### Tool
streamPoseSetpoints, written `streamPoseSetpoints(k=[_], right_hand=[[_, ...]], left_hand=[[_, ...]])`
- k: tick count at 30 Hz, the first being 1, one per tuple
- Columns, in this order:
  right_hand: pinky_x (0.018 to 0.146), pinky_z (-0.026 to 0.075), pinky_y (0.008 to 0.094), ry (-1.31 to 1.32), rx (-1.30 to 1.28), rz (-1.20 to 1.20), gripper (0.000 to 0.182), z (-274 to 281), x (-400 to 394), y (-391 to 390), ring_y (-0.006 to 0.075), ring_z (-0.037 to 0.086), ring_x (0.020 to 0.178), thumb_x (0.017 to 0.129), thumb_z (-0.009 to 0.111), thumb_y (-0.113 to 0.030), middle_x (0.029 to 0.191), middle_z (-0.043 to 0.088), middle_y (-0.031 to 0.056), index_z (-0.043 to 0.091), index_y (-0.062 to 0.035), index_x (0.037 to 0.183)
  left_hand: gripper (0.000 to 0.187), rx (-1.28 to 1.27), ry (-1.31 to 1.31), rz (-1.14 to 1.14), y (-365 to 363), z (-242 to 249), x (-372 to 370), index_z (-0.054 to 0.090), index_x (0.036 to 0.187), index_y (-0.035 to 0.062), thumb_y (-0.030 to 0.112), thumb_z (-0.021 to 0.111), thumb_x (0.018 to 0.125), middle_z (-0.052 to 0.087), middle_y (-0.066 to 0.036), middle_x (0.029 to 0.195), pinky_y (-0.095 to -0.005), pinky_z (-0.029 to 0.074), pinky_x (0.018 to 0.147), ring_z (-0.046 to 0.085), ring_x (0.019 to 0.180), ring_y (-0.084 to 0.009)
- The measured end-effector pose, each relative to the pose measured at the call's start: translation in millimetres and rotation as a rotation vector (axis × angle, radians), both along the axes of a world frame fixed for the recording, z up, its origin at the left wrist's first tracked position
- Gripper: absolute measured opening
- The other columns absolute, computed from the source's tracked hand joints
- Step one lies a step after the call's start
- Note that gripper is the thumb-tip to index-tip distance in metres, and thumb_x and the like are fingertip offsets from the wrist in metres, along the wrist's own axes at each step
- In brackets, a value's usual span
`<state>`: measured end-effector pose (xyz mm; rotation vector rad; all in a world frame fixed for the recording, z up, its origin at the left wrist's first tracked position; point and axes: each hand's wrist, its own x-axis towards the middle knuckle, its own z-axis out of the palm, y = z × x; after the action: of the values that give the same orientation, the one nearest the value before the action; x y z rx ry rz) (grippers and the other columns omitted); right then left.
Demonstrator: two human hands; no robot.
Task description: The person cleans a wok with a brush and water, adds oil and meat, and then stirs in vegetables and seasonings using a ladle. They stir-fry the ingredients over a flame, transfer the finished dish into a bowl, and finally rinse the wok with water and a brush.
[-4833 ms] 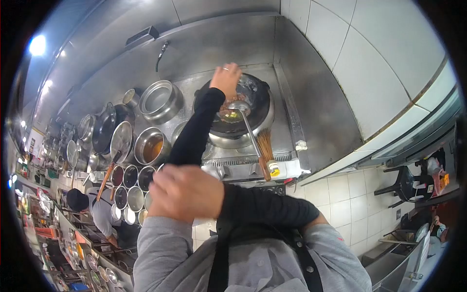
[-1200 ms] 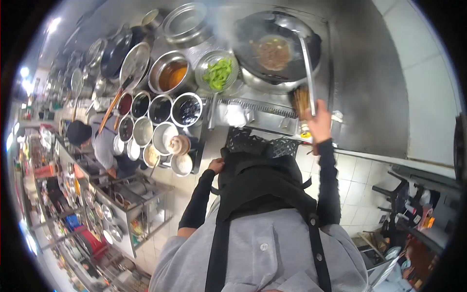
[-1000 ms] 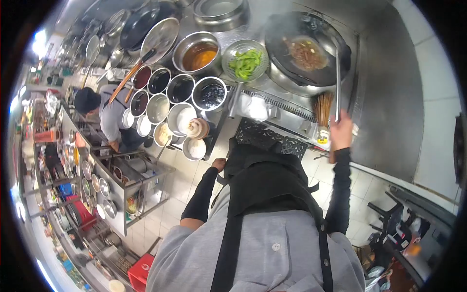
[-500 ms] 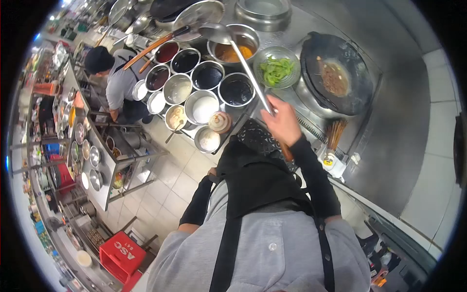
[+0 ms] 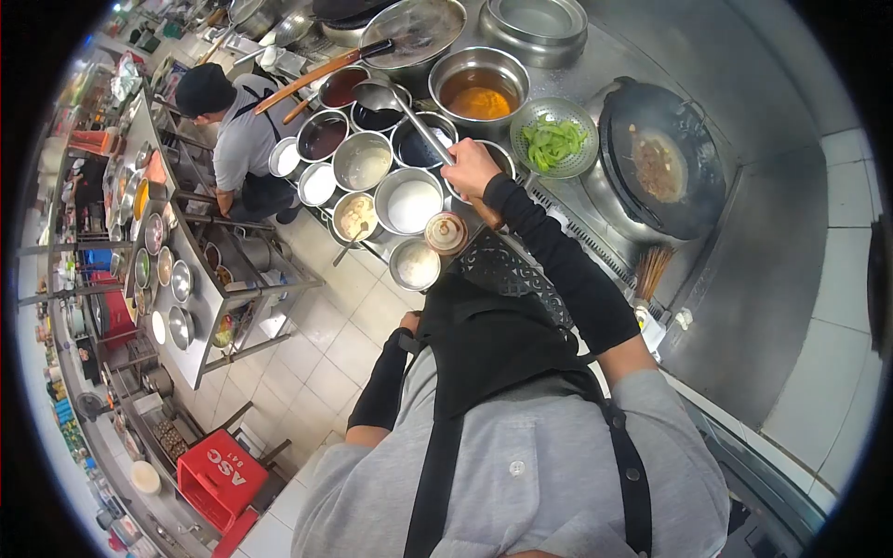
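My right hand (image 5: 472, 171) is closed around the handle of a long metal ladle (image 5: 426, 132) with a wooden grip end. The ladle's bowl hangs over the pots of dark sauce (image 5: 326, 136), angled to the left. Beneath the handle is another pot of dark liquid (image 5: 423, 147). My left hand (image 5: 410, 322) is low beside the black apron (image 5: 493, 335), mostly hidden, so its fingers do not show clearly. To the right of my right hand, a perforated bowl (image 5: 592, 139) holds sliced green vegetables (image 5: 553, 141).
A dark wok (image 5: 698, 200) with browned meat pieces (image 5: 659, 167) sits on the right burner. A steel bowl of orange oil (image 5: 479, 96) stands behind. Bamboo brush (image 5: 654, 270) lies near the stove edge. A co-worker (image 5: 244, 130) bends at the left table (image 5: 200, 316).
My right hand has moved left and up with the ladle. Its bowl has swung from over the orange oil to over the sauce pots. The head view has shifted slightly.
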<state>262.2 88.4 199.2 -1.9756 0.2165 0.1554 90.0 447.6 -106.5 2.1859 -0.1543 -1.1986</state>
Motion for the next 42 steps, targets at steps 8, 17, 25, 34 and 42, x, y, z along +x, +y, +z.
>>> streamPoseSetpoints(k=[8,17,25,34,42], right_hand=[[0.034,0.039,0.0277,0.074,0.483,-0.097,0.012,1,-21,0,0.0106,0.050,0.040,0.085,0.063,-0.004,0.055,0.053,0.0038,0.060,0.0029,0.075],[0.038,0.034,0.0189,0.171,1.198,-0.093,0.017,46,-71,-21,0.0035,0.043,0.049,0.094,0.057,-0.005,0.076,0.053,0.0018,0.059,0.0045,0.108],[0.039,0.028,0.0173,0.069,1.346,-0.330,0.035,101,-210,-70,0.0020,0.039,0.051,0.097,0.055,-0.007,0.081,0.050,0.0016,0.051,0.0082,0.129],[0.045,0.049,0.0417,0.031,-0.551,-0.802,0.014,25,-325,-210,0.0275,0.064,0.049,0.082,0.063,-0.006,0.066,0.063,0.0215,0.062,0.0071,0.087],[0.033,0.033,0.0290,-0.086,0.701,-1.037,0.015,35,-342,-152,0.0106,0.046,0.046,0.091,0.056,-0.008,0.065,0.047,0.0025,0.051,-0.0041,0.105]], left_hand=[[0.047,0.027,0.049,-0.012,3,2,8,0.071,0.106,-0.0006,0.041,0.063,0.087,0.073,-0.021,0.092,-0.0414,0.051,0.078,0.070,0.085,-0.0288],[0.041,-0.064,-0.021,-0.181,7,-49,21,0.071,0.111,0.0014,0.033,0.062,0.086,0.073,-0.021,0.101,-0.0421,0.052,0.085,0.070,0.096,-0.0333],[0.049,-0.188,-0.038,-0.134,-4,-57,35,0.073,0.107,0.0048,0.048,0.065,0.084,0.072,-0.021,0.103,-0.0413,0.052,0.082,0.070,0.096,-0.0347],[0.039,-0.333,0.040,-0.186,0,-84,49,0.072,0.103,0.0000,0.033,0.069,0.083,0.074,-0.019,0.094,-0.0425,0.052,0.079,0.070,0.089,-0.0282],[0.041,-0.351,0.152,-0.045,-11,-52,42,0.070,0.103,-0.0067,0.029,0.071,0.084,0.073,-0.020,0.102,-0.0354,0.054,0.079,0.070,0.091,-0.0259]])
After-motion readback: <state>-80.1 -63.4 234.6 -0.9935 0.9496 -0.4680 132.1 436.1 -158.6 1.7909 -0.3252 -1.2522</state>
